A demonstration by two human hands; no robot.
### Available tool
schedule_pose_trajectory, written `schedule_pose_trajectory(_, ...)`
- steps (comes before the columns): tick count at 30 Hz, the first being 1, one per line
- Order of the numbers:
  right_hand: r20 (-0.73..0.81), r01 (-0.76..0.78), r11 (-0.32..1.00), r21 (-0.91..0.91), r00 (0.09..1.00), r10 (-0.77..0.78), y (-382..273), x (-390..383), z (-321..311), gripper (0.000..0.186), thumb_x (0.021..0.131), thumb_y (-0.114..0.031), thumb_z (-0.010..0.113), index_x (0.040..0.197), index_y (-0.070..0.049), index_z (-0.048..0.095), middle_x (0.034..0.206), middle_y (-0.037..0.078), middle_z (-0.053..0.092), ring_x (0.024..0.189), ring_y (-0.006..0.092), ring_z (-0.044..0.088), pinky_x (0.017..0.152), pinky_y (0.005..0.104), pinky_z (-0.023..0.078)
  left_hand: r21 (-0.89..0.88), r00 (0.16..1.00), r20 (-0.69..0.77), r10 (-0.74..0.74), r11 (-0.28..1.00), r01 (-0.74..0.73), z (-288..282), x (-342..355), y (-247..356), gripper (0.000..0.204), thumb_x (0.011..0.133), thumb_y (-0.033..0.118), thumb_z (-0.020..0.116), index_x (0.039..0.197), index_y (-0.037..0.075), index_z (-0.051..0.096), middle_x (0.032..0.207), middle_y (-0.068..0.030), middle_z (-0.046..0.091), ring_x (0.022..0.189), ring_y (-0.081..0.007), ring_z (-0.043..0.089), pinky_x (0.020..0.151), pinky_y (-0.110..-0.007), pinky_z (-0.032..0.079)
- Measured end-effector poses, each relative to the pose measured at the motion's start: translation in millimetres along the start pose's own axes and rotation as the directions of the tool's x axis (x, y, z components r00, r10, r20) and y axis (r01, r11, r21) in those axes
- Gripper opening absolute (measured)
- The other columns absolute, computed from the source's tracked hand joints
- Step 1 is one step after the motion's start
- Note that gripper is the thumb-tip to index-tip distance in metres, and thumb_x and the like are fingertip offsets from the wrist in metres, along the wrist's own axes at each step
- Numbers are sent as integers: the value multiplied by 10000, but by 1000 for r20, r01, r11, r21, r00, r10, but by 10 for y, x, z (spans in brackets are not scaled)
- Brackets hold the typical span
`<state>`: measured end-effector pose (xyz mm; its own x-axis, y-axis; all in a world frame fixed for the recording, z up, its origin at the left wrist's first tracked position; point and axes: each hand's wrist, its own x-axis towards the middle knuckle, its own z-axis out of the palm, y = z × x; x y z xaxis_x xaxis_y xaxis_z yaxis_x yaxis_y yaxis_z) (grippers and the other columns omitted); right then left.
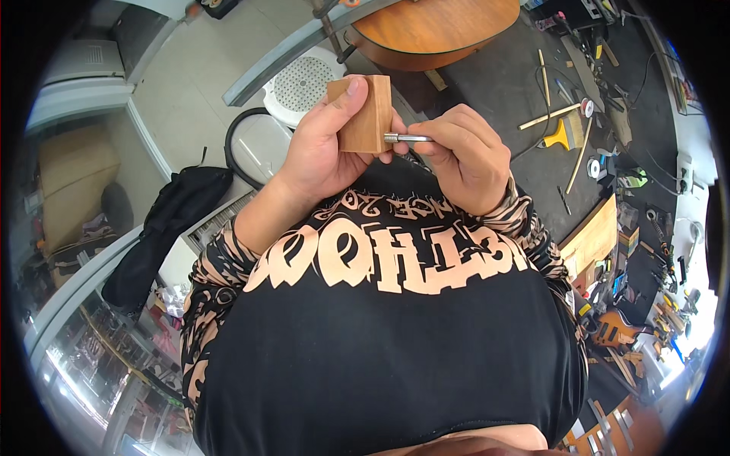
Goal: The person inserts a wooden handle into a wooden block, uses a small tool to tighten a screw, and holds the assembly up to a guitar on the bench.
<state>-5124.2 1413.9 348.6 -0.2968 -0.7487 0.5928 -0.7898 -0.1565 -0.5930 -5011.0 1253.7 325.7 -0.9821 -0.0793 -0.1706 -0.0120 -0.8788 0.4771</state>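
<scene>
My left hand point(313, 156) is closed round a reddish-brown wooden block point(357, 114), holding it up in front of my chest. Its thumb lies across the block's broad face, and some fingertips show at the far edge. Pinched in my right hand point(473, 158) is a slim silvery metal rod point(412, 138) with a ridged end. That end meets the block's narrow side near its lower corner; whether it goes into the wood I cannot tell. Part of the rod is hidden by my right fingers.
Beyond my hands an acoustic guitar body point(433, 29) lies on a dark workbench point(487, 87). To the right are a yellow-handled brush point(559, 137), wooden sticks and scattered tools. A white perforated stool point(300, 85) stands behind my left hand; a black bag point(171, 228) is at the left.
</scene>
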Motion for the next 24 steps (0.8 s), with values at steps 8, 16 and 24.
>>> schedule_pose_trajectory(8, 75, 35, 991, -133, 997, -25, -71, -46, 209, 189, 731, -39, 729, 911, -45, 673, 794, 40, 660, 705, 197, 638, 630, 296, 483, 174, 979, -80, 190, 969, -174, -47, -259, 36, 295, 960, 281, 552, 1088, 24, 481, 955, -130, 591, 809, -209, 639, 670, -277, 542)
schedule_pose_trajectory(16, 347, -672, 270, 689, 634, 691, 165, -20, 311, 309, 941, -206, 592, 1129, 35, 547, 952, 78, 657, 834, 142, 635, 764, 283, 523, 878, 732, 253, 632, 167, -448, -9, -167, -22, 554, 705, 149, 800, 1147, 19, 491, 991, -110, 562, 889, -243, 592, 778, -337, 484)
schedule_pose_trajectory(24, 522, -535, -161, 829, 639, 565, 224, 36, 371, 231, 910, -92, 537, 1127, -17, 560, 963, 50, 633, 759, 133, 615, 689, 269, 510, 829, 501, 548, 670, -357, -430, 302, 106, 102, 531, 621, 135, 838, 1107, 2, 670, 906, -91, 589, 756, -188, 589, 641, -267, 497)
